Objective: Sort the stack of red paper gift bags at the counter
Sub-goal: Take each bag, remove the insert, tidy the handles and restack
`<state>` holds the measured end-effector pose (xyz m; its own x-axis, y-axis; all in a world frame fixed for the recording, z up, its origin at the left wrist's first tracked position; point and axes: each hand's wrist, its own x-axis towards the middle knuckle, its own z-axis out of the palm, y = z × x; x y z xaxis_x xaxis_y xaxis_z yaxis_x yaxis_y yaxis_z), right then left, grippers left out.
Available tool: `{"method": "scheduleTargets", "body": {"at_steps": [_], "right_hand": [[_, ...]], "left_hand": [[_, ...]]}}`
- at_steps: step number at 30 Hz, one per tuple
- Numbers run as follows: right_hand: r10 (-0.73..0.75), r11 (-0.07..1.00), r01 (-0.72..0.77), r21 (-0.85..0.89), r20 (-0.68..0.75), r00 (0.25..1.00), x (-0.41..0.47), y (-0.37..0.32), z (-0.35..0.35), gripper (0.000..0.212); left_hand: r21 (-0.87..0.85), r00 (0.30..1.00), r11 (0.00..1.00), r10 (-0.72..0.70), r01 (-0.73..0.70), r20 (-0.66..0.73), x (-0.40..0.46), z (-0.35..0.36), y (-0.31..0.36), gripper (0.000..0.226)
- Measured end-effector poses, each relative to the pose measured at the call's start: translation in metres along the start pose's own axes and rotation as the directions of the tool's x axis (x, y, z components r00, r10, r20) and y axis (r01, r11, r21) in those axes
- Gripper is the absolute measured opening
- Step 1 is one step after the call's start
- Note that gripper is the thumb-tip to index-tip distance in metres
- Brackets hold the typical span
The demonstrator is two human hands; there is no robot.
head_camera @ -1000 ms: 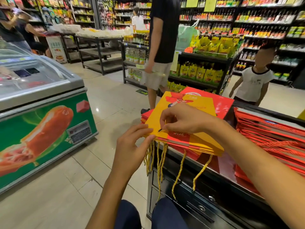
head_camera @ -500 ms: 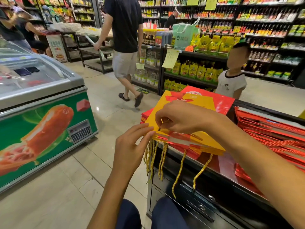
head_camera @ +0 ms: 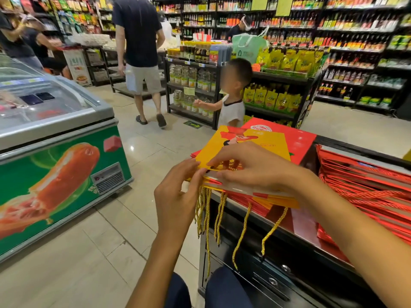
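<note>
Right at the near edge of the table [head_camera: 315, 245] lay a stack of flat gift bags [head_camera: 249, 192], topped by a yellow bag [head_camera: 255, 142] with a red printed figure, and a red bag [head_camera: 295, 141] stuck out from under its far side. Yellow cord handles [head_camera: 219, 221] hung off the stack's near edge, down over the dark table front. The left hand [head_camera: 178, 194] pinched the near left corner of the stack, thumb and fingers closed on the bag edges. The right hand [head_camera: 251, 167] lay on top of the yellow bag, fingers curled down onto the near edge and gripping the top bags; which layer it held could not be told. A second pile of red bags [head_camera: 364, 190] with red cords sat to the right on the same table, just beside the first stack. Left of the table stood a chest freezer [head_camera: 57, 152] with a green sausage graphic. Beyond the stack a child [head_camera: 233, 94] stood on the tiled floor [head_camera: 93, 252], and farther back a person in a dark shirt [head_camera: 140, 54] stood near the stocked shelves [head_camera: 278, 90].
</note>
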<state>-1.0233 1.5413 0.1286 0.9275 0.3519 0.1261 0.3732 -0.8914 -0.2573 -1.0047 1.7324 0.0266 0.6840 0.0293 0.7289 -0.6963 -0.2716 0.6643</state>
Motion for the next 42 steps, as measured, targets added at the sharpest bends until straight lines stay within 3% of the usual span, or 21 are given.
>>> {"method": "scheduleTargets", "body": {"at_steps": [5, 17, 21, 31, 38, 42], "right_hand": [[-0.051, 0.998, 0.054, 0.035, -0.087, 0.995, -0.001, -0.006, 0.008, 0.03], [-0.078, 0.997, 0.076, -0.02, -0.134, 0.988, 0.004, -0.003, 0.017, 0.03], [-0.062, 0.998, 0.06, -0.019, -0.152, 0.986, 0.004, 0.005, 0.016, 0.037], [-0.073, 0.993, 0.057, -0.103, -0.16, 0.985, 0.006, 0.006, 0.014, 0.034], [0.036, 0.992, -0.032, 0.12, -0.03, 0.999, 0.003, 0.013, 0.001, 0.023], [0.071, 0.986, -0.077, 0.15, 0.045, 0.996, 0.001, 0.023, 0.005, 0.016]], "left_hand": [[0.088, 0.998, 0.994, 0.06, -0.058, -0.023, -0.008, 0.006, 0.006, 0.014], [0.236, 0.96, 0.936, -0.276, 0.261, 0.036, 0.011, 0.023, 0.021, 0.01], [0.135, 0.959, 0.957, -0.271, 0.258, 0.085, 0.011, 0.016, 0.019, 0.006], [0.095, 0.978, 0.986, -0.149, 0.136, 0.146, 0.007, 0.002, 0.013, 0.011], [-0.065, 0.958, 0.97, -0.217, 0.233, 0.189, 0.002, -0.008, -0.001, 0.007], [-0.218, 0.912, 0.891, -0.359, 0.397, 0.196, 0.005, -0.012, 0.001, 0.005]]}}
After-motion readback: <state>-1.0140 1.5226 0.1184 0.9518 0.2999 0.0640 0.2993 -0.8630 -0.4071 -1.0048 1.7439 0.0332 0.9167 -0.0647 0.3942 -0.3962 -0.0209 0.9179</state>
